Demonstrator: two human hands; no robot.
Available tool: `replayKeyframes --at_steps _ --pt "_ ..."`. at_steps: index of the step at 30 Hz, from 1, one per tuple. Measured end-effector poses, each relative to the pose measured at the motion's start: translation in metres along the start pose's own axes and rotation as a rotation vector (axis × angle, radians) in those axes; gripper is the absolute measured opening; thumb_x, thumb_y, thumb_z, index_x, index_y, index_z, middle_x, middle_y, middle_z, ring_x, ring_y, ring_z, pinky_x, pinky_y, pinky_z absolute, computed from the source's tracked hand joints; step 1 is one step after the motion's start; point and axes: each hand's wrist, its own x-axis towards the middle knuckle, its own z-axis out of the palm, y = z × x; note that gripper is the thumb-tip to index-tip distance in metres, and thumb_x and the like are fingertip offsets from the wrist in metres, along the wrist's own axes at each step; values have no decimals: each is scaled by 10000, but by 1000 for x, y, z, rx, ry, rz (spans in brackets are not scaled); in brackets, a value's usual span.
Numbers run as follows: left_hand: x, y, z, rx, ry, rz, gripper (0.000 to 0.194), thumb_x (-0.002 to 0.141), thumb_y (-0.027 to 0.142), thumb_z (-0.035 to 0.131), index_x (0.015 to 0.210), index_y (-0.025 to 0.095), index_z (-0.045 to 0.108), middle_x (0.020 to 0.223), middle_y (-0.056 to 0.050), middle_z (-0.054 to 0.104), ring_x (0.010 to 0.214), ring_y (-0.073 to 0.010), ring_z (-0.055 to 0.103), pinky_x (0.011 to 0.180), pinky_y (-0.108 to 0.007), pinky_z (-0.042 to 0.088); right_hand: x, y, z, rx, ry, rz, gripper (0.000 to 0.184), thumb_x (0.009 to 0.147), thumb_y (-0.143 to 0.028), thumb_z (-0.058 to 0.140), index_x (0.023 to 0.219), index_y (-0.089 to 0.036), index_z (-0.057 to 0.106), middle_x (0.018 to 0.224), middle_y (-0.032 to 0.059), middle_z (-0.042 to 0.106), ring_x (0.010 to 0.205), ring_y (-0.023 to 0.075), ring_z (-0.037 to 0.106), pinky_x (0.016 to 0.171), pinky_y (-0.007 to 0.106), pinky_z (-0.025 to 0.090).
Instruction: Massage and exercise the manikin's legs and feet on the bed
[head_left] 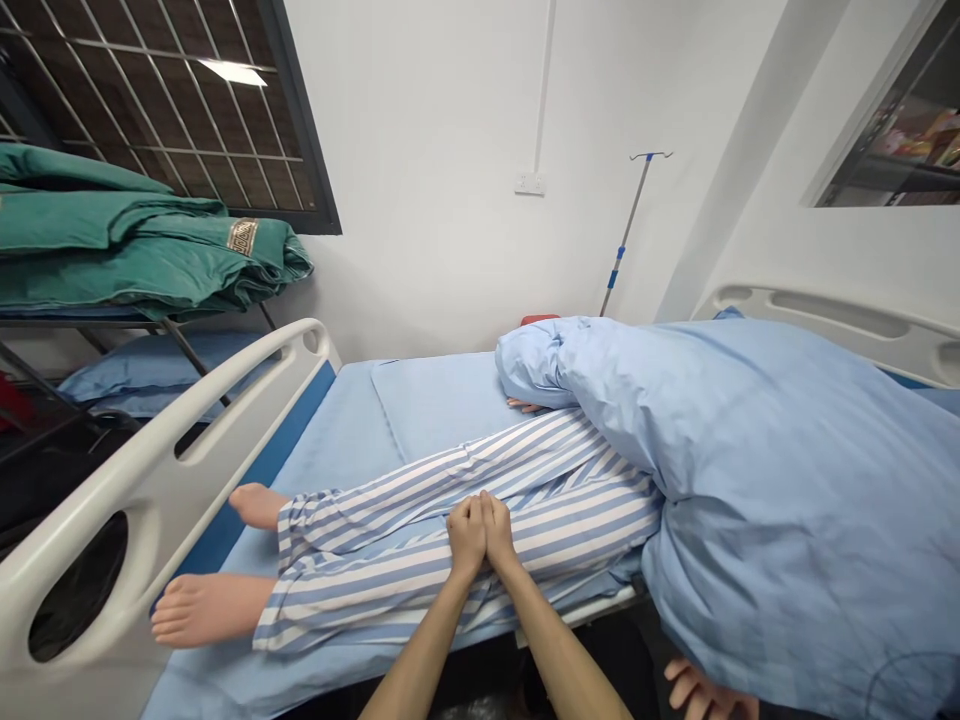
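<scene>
Our open left hand (466, 537) and open right hand (499, 530) lie side by side, grasping nothing, on the patient manikin's striped pyjama legs (570, 500), which run crosswise before us, with the bare feet (210, 610) off toward our left hand.

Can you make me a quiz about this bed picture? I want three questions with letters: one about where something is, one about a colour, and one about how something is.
1. Where are the left hand and right hand?
A) On the bed rail
B) On the striped trouser leg
C) On the pillow

2. What colour are the folded blankets?
A) Green
B) Red
C) Yellow

3. How are the two hands placed?
A) Far apart
B) One on top of the other
C) Side by side, touching

Answers:
1. B, both hands press on the stripes.
2. A, the pile looks green.
3. C, their edges meet.
</scene>
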Motion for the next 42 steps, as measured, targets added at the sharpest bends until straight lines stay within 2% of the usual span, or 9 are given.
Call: replayKeyframes --at_steps 4,8,12,22,28,33,36,39,42 --pt "-2 -10 -2 -54 56 -21 423 834 497 384 502 241 328 467 14 432 506 -130 390 546 -277 295 0 0 1 -192 -64 -13 526 1001 -502 273 620 -229 514 595 47 614 569 172 516 566 280 359" --pt "0 -11 -4 -43 54 -22 406 834 471 364 500 244 322 472 12 431 515 -133 391 558 -280 285 9 -19 -11 -489 -273 -27 447 1021 -280 312 701 -190 611 739 111 707 680 204 618 627 281 363" --pt "-2 -10 -1 -14 36 1 385 854 411 348 511 239 373 501 -10 487 537 -149 423 583 -284 290 16 -37 -29 -751 -410 -82 343 1009 -237 395 819 -174 673 862 128 741 755 218 652 652 283 337" --pt "0 -3 11 132 -79 23 340 857 277 413 523 228 460 589 -52 609 589 -175 505 611 -291 315 7 -8 -32 -362 -140 17 433 1013 -327 322 676 -201 563 716 94 681 676 188 601 628 278 341" --pt "-8 -1 32 27 12 18 383 901 322 392 527 242 365 499 5 464 523 -152 421 582 -286 293 11 0 -38 -34 -33 21 454 944 -520 336 609 -227 428 568 22 535 570 164 471 580 287 361" --pt "-12 -8 34 72 -2 19 349 911 236 418 563 239 393 534 3 493 548 -159 459 613 -286 300 14 -4 -41 -78 -99 52 432 946 -484 350 599 -230 392 556 9 504 575 158 448 573 285 334" --pt "-11 -8 34 105 -2 27 322 904 190 425 585 234 423 561 -3 521 569 -165 491 632 -286 304 22 -13 -48 -266 -196 63 407 973 -347 334 593 -223 408 590 42 565 596 164 489 594 285 328" --pt "-10 -10 37 117 -25 69 297 897 166 430 608 231 456 601 -13 560 593 -166 516 646 -281 310 28 -20 -58 -514 -272 -24 366 968 -254 357 631 -210 490 673 85 644 647 178 546 626 292 317" --pt "-12 -13 40 154 -41 82 294 908 180 425 624 228 479 612 -21 575 604 -171 530 642 -281 309 28 -15 -65 -568 -291 -93 360 972 -258 349 658 -208 517 698 91 664 651 180 559 620 288 306"
